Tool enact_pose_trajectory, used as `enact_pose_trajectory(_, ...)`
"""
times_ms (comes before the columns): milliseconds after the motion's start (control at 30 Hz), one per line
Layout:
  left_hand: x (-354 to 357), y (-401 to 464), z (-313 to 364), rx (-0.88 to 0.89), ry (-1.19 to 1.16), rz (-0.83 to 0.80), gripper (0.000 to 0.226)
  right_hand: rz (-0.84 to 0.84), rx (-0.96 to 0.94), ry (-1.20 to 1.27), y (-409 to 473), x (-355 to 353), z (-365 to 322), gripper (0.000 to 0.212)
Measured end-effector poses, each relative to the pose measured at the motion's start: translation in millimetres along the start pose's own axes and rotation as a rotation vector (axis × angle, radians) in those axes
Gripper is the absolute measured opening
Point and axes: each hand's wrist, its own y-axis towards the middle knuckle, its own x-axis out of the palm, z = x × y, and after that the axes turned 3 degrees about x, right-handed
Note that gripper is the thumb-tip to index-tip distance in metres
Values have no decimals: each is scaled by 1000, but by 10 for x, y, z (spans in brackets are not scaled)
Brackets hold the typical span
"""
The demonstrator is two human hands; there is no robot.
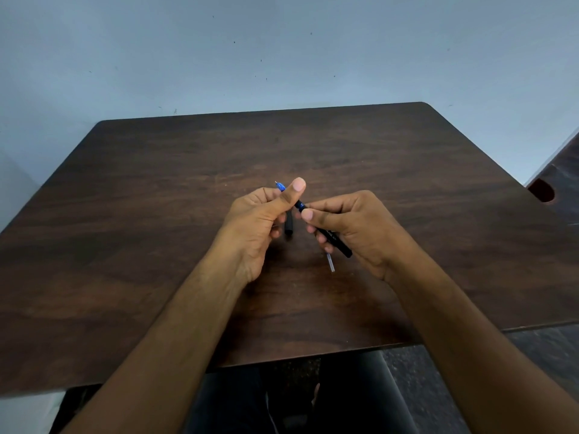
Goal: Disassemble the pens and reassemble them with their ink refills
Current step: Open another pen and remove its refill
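Both hands hold one pen above the middle of the dark wooden table [156, 214]. My left hand [260, 220] pinches the blue tip section [280, 187], whose metal point sticks out to the upper left. My right hand [351, 227] grips the black barrel [336, 241], which carries white lettering. A blue threaded joint [300, 205] shows between the two thumbs. Below the left fingers a black cap [289, 225] is visible; whether it lies on the table or is held I cannot tell. A thin clear refill end [330, 264] pokes out under my right hand.
A pale blue wall rises behind the table's far edge. At the right, a second dark surface [560, 180] with a round cut-out [543, 191] adjoins the table. My dark trousers show below the near edge.
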Motion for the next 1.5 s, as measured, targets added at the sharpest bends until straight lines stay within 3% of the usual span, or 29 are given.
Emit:
enact_pose_trajectory(200,-53,-28,25,16,-63,-213,27,29,-10,-37,6,-22,-3,16)
enact_pose_trajectory(300,-42,-57,10,61,-10,-115,21,19,8,-37,8,-17,2,16)
enact_pose_trajectory(533,24,-48,5,42,-11,105,45,-3,13,-15,11,-5,4,17)
enact_pose_trajectory(633,26,-52,1,28,-10,62,42,2,4,-14,17,4,8,15)
enact_pose_trajectory(833,-68,-77,18,29,-89,-190,27,20,-19,-41,24,-34,19,14)
enact_pose_trajectory(1000,-54,-85,-20,91,-41,-74,21,10,-10,-17,14,-22,11,15)
enact_pose_trajectory(1133,-30,-39,-25,73,-86,69,31,9,-10,-4,11,-19,7,15)
enact_pose_trajectory(1500,-17,-46,9,58,-71,43,38,54,24,8,14,-52,39,16)
